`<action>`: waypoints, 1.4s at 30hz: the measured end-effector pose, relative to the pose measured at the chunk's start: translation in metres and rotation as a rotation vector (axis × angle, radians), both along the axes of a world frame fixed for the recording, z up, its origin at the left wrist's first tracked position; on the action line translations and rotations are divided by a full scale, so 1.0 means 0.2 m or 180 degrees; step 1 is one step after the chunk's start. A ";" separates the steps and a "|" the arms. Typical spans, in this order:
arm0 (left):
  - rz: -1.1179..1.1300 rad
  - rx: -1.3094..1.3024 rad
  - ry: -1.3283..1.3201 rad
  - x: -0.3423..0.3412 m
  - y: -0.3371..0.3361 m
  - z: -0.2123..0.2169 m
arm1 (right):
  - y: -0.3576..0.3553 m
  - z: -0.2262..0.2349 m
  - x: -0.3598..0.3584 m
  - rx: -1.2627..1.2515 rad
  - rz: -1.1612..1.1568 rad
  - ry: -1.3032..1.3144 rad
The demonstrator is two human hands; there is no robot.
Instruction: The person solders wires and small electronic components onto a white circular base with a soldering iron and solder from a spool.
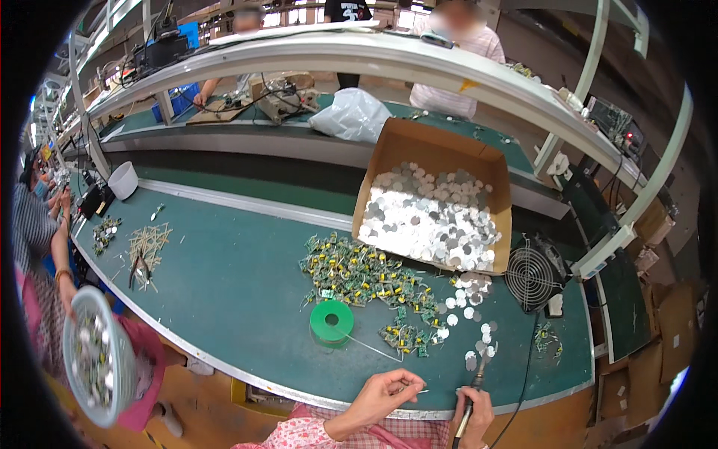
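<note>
Dark-handled soldering iron (pixel 479 376) and thin pale strand (pixel 423 391), hand-held.
Iron grasped in fingers of the right hand (pixel 479 410) at the near edge of the green surface (pixel 224 299), tip beside round silver discs (pixel 470 362); strand pinched by fingers of the left hand (pixel 378 396), near-right of the round green spool (pixel 317 322).

Behind the left hand (pixel 385 394), the forearm (pixel 344 424) is partly covered by a sleeve (pixel 298 433), patterned in pinkish red on a pale ground and gathered at its cuff (pixel 326 428). The front of the body is draped in checked cloth (pixel 404 434), its squares picked out in pinkish red and paler lines.
</note>
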State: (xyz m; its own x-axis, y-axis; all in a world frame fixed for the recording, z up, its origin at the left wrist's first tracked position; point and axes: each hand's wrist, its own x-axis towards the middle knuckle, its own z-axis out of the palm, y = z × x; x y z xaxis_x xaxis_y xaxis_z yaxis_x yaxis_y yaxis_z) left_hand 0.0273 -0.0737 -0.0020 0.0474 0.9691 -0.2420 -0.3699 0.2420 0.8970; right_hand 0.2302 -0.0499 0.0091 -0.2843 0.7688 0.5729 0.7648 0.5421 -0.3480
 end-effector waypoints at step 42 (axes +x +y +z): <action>0.0010 0.0587 0.1147 -0.07 0.07 0.16 | 0.08 0.20 -0.25 -0.1453 0.0674 0.1708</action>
State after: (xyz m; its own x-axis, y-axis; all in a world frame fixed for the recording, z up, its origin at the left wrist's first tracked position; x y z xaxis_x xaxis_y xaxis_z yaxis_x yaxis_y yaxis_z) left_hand 0.0137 -0.0589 0.0292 -0.0117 0.9978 -0.0646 -0.0243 0.0643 0.9976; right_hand 0.1796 -0.0343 0.0485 -0.2236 0.9238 0.3108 0.3208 0.3709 -0.8715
